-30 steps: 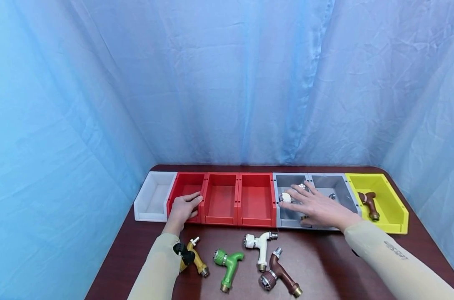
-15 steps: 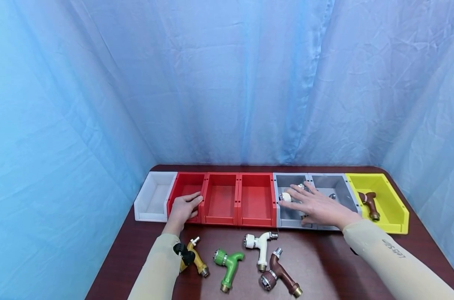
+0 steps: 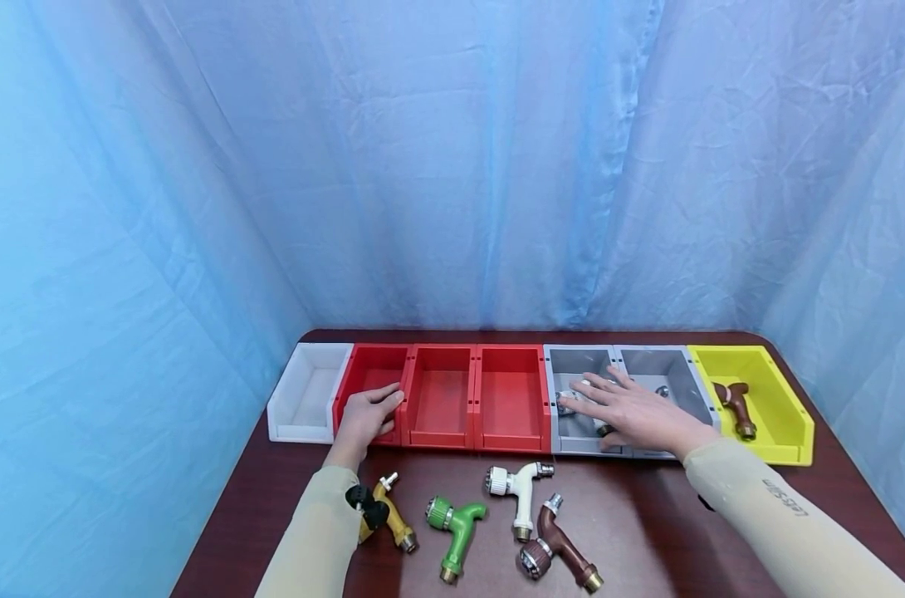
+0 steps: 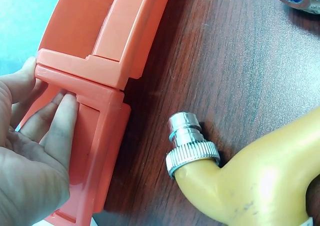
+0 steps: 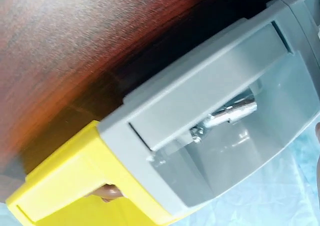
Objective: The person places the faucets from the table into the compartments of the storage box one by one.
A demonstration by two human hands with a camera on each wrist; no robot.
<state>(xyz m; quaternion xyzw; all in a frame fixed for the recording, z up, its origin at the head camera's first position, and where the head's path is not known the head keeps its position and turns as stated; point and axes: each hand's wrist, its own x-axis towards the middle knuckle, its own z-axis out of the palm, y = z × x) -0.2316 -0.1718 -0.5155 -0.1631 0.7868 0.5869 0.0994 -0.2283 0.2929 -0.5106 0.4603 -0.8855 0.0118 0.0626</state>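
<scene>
My left hand is at the leftmost red bin, its fingertips touching the divider beside the middle red bin. In the left wrist view, fingers reach inside that bin against its wall. My right hand spreads its fingers over the left grey bin. Under them a faucet with white and silver parts lies in that bin, partly hidden by the hand. Below my left wrist lies a yellow faucet, whose silver spout also shows large in the left wrist view.
Green, white and brown faucets lie on the dark table in front of the bins. A silver-ended piece is in the right grey bin. The yellow bin holds a brown faucet. A white bin stands far left.
The white and silver faucet under my right hand has dropped lower into the left grey bin, out of the fingers. My left hand has not visibly moved.
</scene>
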